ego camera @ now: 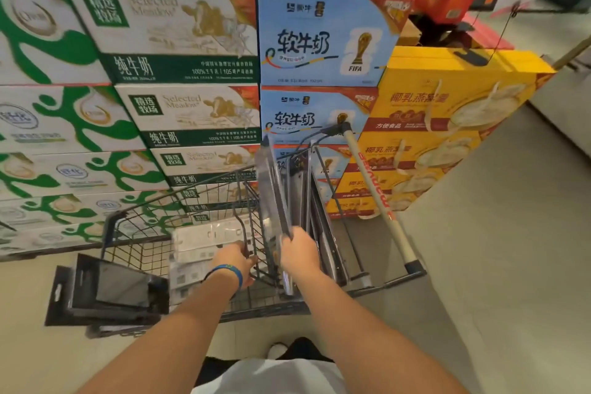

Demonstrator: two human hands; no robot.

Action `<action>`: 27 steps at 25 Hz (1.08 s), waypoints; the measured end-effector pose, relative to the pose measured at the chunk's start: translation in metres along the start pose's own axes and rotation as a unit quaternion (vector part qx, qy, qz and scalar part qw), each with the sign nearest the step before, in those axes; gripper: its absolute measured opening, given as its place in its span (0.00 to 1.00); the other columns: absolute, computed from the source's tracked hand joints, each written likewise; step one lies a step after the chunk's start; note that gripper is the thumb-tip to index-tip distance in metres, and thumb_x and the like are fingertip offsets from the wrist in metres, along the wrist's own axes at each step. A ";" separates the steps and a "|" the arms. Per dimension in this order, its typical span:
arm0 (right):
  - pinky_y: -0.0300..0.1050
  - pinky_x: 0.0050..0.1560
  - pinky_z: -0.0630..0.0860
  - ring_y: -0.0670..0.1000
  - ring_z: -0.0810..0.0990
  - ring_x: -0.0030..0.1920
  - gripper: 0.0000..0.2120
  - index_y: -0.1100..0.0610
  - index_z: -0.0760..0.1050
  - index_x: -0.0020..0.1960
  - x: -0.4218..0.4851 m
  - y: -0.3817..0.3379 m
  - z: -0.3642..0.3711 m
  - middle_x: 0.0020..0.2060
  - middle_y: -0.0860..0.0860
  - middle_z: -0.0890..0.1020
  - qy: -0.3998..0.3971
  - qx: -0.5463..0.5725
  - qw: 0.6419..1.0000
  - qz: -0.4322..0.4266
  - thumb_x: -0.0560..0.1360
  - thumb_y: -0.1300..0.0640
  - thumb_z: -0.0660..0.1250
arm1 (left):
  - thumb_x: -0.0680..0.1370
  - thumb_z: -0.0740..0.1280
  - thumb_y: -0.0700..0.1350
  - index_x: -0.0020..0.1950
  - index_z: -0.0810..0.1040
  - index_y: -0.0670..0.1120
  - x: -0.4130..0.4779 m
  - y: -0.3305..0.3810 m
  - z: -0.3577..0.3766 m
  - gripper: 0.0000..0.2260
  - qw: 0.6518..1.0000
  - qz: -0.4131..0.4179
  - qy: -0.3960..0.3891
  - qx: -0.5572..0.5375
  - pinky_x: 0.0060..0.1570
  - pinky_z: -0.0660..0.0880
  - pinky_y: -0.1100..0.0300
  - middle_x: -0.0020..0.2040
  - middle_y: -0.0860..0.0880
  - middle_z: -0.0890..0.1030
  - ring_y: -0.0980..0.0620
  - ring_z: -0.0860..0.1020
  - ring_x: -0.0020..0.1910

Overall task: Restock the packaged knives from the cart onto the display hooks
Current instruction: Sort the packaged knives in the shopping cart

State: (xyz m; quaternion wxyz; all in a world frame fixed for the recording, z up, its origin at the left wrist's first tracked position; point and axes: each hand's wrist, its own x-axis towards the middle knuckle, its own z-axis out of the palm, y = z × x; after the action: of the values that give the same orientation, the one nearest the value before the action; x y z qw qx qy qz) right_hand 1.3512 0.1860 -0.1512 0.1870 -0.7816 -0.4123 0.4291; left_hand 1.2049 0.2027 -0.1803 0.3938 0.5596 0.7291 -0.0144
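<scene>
A black wire cart [134, 233] stands in front of me. Several packaged knives [303, 189] in clear blister packs stand upright in its right section. My right hand [299, 253] grips one clear knife pack [271, 182] by its lower edge, with the pack tilted up and away. My left hand [235, 261], with a blue band on the wrist, holds the cart's inner wire divider [248, 217]. White packages [204, 240] lie in the cart's left part. No display hooks are in view.
Black packaged items [108, 291] lie on the floor beside the cart at the left. Stacked milk cartons [166, 41] rise like a wall behind the cart, with yellow boxes [441, 125] at the right. The cart's handle bar [374, 189] runs along its right side. Open grey floor [499, 249] lies to the right.
</scene>
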 end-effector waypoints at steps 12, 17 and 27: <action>0.36 0.30 0.68 0.41 0.74 0.32 0.15 0.54 0.76 0.42 -0.035 -0.038 0.060 0.33 0.48 0.78 0.124 0.025 0.986 -0.109 0.84 0.50 0.59 | 0.80 0.62 0.59 0.54 0.78 0.48 -0.004 -0.092 -0.012 0.15 0.989 0.043 -0.084 -0.116 0.39 0.83 0.52 0.46 0.48 0.83 0.51 0.82 0.31; 0.48 0.36 0.73 0.49 0.79 0.36 0.16 0.56 0.76 0.40 -0.035 -0.069 0.144 0.33 0.51 0.80 0.017 -0.003 0.981 -0.192 0.81 0.49 0.60 | 0.80 0.61 0.60 0.59 0.79 0.48 0.013 -0.194 -0.032 0.19 0.998 -0.014 -0.056 -0.032 0.46 0.81 0.54 0.50 0.45 0.84 0.43 0.82 0.46; 0.45 0.34 0.65 0.58 0.80 0.42 0.14 0.56 0.77 0.40 0.048 0.034 0.246 0.34 0.51 0.79 -0.152 -0.255 0.953 -0.065 0.82 0.53 0.60 | 0.81 0.54 0.61 0.42 0.77 0.49 0.083 -0.271 0.001 0.21 0.975 0.100 -0.138 0.143 0.38 0.71 0.56 0.37 0.49 0.78 0.45 0.79 0.41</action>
State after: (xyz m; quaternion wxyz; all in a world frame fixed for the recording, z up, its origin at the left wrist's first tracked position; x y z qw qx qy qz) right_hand 1.1786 0.1898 -0.3363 -0.0561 -0.7001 -0.5818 0.4101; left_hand 0.9765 0.1678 -0.3440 0.4060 0.6727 0.5986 -0.1558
